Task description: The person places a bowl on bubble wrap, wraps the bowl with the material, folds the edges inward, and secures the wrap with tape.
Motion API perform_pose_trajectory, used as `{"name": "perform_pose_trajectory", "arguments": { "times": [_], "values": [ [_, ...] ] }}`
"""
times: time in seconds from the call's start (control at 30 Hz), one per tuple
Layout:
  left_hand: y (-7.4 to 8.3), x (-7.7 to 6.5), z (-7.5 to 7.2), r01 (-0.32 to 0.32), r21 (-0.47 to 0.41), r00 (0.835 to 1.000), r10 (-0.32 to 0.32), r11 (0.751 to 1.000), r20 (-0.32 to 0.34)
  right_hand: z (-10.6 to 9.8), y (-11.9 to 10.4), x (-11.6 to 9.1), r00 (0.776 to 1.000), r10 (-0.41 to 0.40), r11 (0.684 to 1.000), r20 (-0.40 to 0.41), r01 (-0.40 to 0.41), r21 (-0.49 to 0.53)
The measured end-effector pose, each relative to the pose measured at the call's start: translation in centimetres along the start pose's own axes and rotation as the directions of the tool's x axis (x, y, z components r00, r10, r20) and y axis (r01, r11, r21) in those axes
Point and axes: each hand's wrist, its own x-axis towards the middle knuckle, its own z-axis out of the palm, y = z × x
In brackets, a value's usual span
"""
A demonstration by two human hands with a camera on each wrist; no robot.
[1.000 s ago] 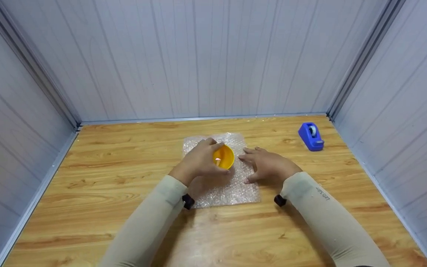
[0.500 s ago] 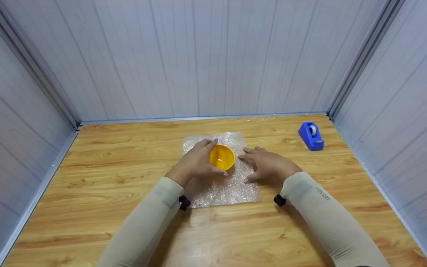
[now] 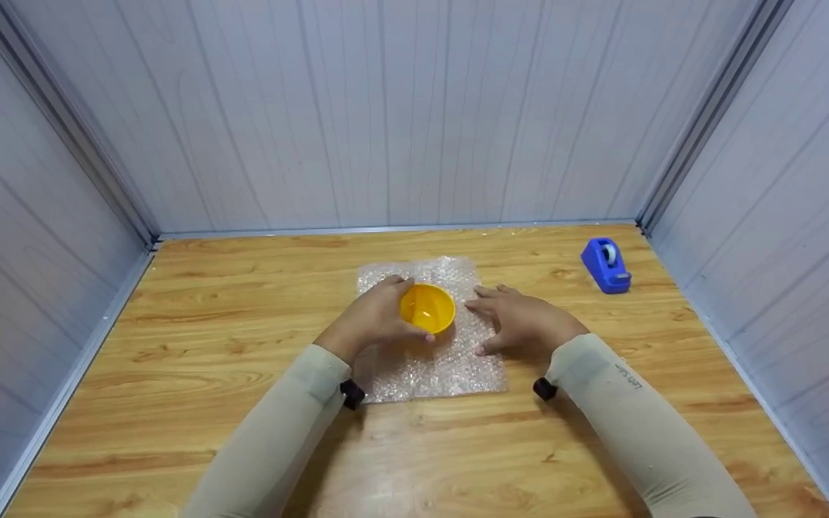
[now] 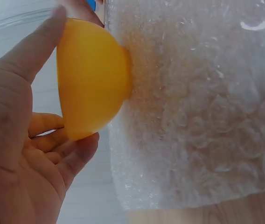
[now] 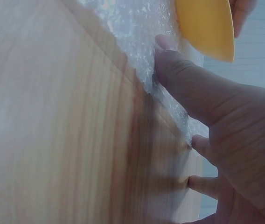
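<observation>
The table [image 3: 206,374] has a wood-grain top in yellow-brown, streaked with darker lines running mostly sideways, and a soft patch of glare shows toward its near side. A sheet of clear bubble wrap [image 3: 450,374] lies spread out around the middle — roughly rectangular. Well apart from it, near the far right corner, a blue tape dispenser [image 3: 605,277] stands directly on the wood.

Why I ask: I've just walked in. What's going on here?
A person's left hand holds a yellow bowl, upright on bubble wrap. The right hand rests at the bubble wrap's right edge. The bubble wrap lies flat, not folded over the bowl. A blue tape dispenser stands near the table's far right corner.
</observation>
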Motion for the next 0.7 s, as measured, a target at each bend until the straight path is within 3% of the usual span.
{"name": "perform_pose_trajectory", "arguments": {
  "times": [0.17, 0.5, 0.7],
  "values": [
    [0.1, 0.1, 0.2, 0.024, -0.062, 1.0, -0.024, 0.998, 0.007, -0.1, 0.1, 0.0, 1.0, -0.02, 1.0, -0.001, 0.02, 0.004],
    [0.8, 0.5, 0.3, 0.081, -0.066, 0.996, -0.079, 0.994, 0.035, -0.3, -0.2, -0.5, 1.0, 0.031, 0.996, 0.005, -0.031, 0.088],
    [0.6, 0.5, 0.1, 0.135, -0.102, 0.99, -0.13, 0.986, 0.048, -1.5, -1.8, -1.0, 0.998, -0.057, 0.997, -0.016, 0.056, -0.047]
  ]
}}
